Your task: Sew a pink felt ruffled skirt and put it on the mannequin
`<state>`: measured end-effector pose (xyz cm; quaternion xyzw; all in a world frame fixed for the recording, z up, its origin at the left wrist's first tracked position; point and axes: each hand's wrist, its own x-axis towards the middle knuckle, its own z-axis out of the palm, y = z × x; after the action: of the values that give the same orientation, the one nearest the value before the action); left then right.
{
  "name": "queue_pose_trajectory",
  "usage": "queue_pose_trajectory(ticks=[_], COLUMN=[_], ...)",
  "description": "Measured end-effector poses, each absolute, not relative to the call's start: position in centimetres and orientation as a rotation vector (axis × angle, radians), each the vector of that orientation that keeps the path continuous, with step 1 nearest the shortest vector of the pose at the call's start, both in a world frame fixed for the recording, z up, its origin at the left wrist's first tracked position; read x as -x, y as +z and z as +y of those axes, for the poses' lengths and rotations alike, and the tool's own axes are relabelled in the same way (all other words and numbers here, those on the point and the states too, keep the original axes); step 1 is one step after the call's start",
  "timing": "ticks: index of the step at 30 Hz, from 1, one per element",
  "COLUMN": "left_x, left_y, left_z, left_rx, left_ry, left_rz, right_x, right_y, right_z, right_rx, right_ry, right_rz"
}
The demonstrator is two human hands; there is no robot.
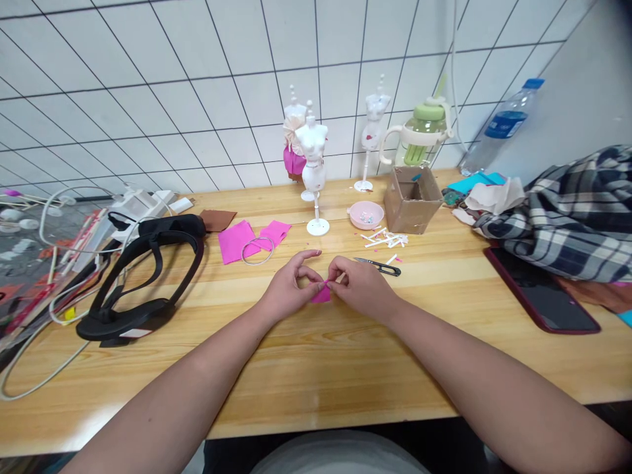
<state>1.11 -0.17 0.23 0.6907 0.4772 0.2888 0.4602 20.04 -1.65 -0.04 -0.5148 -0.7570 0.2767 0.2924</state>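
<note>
Hands: our left hand and right hand meet over the middle of the table, both pinching one pink scrap between thumb and fingertips.
Scrap: it sits between our two hands, low over the wood; we cannot tell whether it touches the table.
Snips: black snips lie just beyond our right hand, with white sticks scattered past them.
Ring: a wire ring lies beyond our left hand, overlapping two pink sheets.
Headset: a black headset rests well to our left, beside loose cables.
Phone: a dark phone lies well to our right, next to a plaid cloth.
Bowl: a pink bowl stands just beside an open box.
Mannequins: white mannequins stand farther back, near the tiled wall.
Bottles: a green jug and a water bottle stand against the wall.
</note>
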Motion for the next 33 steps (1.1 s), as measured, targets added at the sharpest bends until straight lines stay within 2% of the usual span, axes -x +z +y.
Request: queue_pose_trajectory(ticks=[6, 12, 26, 33], left_x=[-1.2, -1.2, -0.9, -1.3], left_y=[0.1, -0.1, -1.2, -1.1], left_z=[-0.1, 0.1, 0.4, 0.6], left_rx=[-1.738, -1.767, -1.962, -2.296], left_ry=[0.703, 0.734, 0.687, 0.674], left_rz=[1.184, 1.23, 1.16, 1.245], right_x=[-20.1, -21.1, -20.8, -20.9], right_y=[-0.2, -0.8, -0.6, -0.6], right_z=[-1.6, -0.5, -0.5, -0.6], right_rx=[1.338, 1.38, 1.502, 1.476], right_ry=[0.731, 1.061, 0.678, 0.577], right_rz=[-2.016, -1.852, -2.137, -2.197])
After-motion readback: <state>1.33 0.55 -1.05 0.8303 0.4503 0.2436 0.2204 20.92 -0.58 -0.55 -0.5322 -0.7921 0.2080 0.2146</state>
